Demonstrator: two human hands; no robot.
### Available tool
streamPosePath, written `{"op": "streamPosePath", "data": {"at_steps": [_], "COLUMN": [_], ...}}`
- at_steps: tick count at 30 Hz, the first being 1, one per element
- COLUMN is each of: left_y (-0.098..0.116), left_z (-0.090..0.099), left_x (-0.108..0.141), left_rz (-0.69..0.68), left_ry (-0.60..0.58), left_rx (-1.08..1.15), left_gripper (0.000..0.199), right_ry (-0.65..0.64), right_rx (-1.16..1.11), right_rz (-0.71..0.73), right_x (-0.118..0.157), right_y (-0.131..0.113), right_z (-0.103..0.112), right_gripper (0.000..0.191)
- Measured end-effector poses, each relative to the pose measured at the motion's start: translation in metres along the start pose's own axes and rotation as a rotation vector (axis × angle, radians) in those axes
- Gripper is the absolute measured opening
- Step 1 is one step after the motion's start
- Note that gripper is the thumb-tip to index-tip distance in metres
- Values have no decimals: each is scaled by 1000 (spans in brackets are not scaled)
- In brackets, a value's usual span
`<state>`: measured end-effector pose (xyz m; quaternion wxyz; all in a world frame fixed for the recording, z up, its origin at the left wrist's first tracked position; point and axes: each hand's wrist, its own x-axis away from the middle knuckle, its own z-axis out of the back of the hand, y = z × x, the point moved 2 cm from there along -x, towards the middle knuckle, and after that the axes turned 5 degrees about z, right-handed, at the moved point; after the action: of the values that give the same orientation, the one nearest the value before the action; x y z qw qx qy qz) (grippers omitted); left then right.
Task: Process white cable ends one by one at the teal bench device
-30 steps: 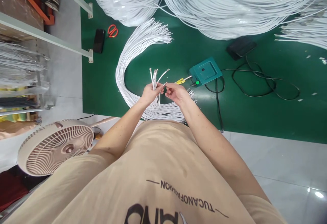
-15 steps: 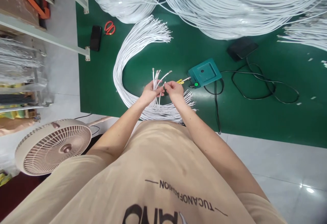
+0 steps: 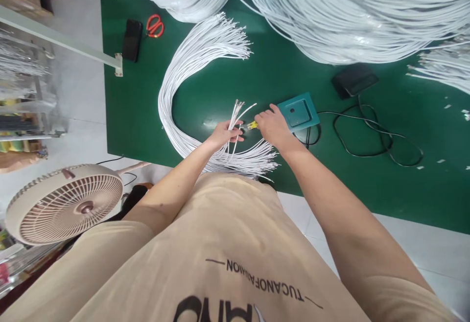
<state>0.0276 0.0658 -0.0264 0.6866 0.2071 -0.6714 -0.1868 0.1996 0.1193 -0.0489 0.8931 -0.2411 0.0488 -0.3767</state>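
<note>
My left hand (image 3: 222, 135) is closed round a few white cables (image 3: 235, 116), whose ends fan out above the fingers. To its right, my right hand (image 3: 272, 125) grips a small yellow tool (image 3: 252, 125), its tip pointing toward the cables. Behind my right hand lies a teal box (image 3: 299, 110), partly covered by the fingers. A long curved bundle of white cables (image 3: 167, 92) bends around the left side of my hands, and its lower end passes beneath them.
Large coils of white cable (image 3: 345, 13) fill the table's far side. Red-handled scissors (image 3: 154, 26) and a black phone (image 3: 132, 40) lie at the left. A black pedal-like object (image 3: 354, 80) with cords is at the right. A fan (image 3: 86, 207) stands lower left.
My right hand has left the cable ends and moved right, onto the yellow tool beside the teal box. My left hand still holds its cables, now slightly further right.
</note>
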Motion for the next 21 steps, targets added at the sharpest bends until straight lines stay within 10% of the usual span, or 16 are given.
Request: {"op": "streamPosePath", "data": {"at_steps": [21], "left_y": [-12], "left_z": [-25], "left_x": [-31], "left_rz": [116], "left_ry": [53], "left_rx": [-35], "left_gripper": [25], "right_ry": [-77], "right_rx": [-7], "right_rz": [20], "right_x": [-12], "right_y": [13], "right_z": [-6], "right_gripper": [25]}}
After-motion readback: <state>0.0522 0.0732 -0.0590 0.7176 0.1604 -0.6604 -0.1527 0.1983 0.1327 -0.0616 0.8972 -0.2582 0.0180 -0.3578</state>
